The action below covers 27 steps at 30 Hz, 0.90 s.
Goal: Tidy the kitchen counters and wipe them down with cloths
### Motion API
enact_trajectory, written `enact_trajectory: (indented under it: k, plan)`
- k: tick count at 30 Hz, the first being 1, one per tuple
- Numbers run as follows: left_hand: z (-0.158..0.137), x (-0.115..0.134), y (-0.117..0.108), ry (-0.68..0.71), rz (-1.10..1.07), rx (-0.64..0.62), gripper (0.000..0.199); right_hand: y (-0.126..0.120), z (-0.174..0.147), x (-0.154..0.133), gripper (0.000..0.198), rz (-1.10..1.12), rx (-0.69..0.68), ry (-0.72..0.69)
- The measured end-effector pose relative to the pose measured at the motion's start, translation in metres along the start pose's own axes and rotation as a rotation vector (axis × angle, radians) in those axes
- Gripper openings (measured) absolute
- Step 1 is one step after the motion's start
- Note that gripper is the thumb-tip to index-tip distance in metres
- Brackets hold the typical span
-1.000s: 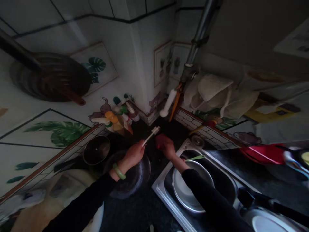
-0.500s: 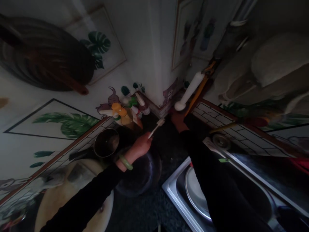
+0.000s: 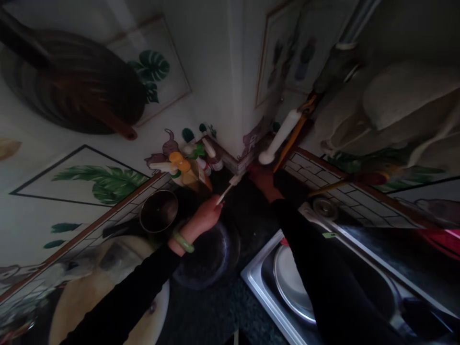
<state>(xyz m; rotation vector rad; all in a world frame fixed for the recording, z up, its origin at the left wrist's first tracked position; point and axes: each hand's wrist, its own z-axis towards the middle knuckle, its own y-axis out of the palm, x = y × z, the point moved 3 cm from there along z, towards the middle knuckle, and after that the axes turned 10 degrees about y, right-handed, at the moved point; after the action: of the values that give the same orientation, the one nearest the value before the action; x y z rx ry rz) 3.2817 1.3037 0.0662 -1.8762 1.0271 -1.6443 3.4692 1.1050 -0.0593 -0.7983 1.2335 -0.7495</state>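
My left grip (image 3: 205,216) holds a slim white tool (image 3: 227,189); my right grip (image 3: 265,182) (how tight, I can't tell) touches a reddish cloth (image 3: 253,172).

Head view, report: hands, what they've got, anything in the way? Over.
Left hand grips slim white tool. Right hand at apparent dark red cloth, grip unclear. White rod-like handle close by right hand, possibly obstructing.
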Motion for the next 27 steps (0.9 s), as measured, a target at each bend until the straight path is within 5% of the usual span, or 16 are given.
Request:
enact_trajectory:
  k: [5, 8, 11, 14, 21, 27]
  plan:
    - [0.002, 0.011, 0.008, 0.007, -0.012, 0.002, 0.022, 0.004, -0.090, -0.024, 0.035, 0.196, -0.137, -0.322]
    - [0.003, 0.021, 0.011, 0.027, 0.013, -0.015, 0.021, -0.014, -0.122, -0.002, 0.045, 0.174, -0.087, -0.357]
    - [0.004, 0.028, 0.015, 0.044, 0.055, -0.049, 0.022, -0.040, -0.089, 0.042, 0.045, 0.027, 0.125, -0.081]
    - [0.007, 0.033, 0.023, 0.029, 0.081, -0.090, 0.024, -0.048, -0.054, 0.072, 0.050, -0.075, 0.175, 0.088]
    - [0.012, 0.060, 0.041, 0.038, 0.027, -0.181, 0.026, -0.046, -0.113, 0.089, 0.052, -0.068, 0.062, 0.020]
    - [0.009, 0.062, 0.042, 0.079, 0.005, -0.120, 0.025, -0.055, -0.059, 0.095, 0.047, -0.015, 0.041, 0.038]
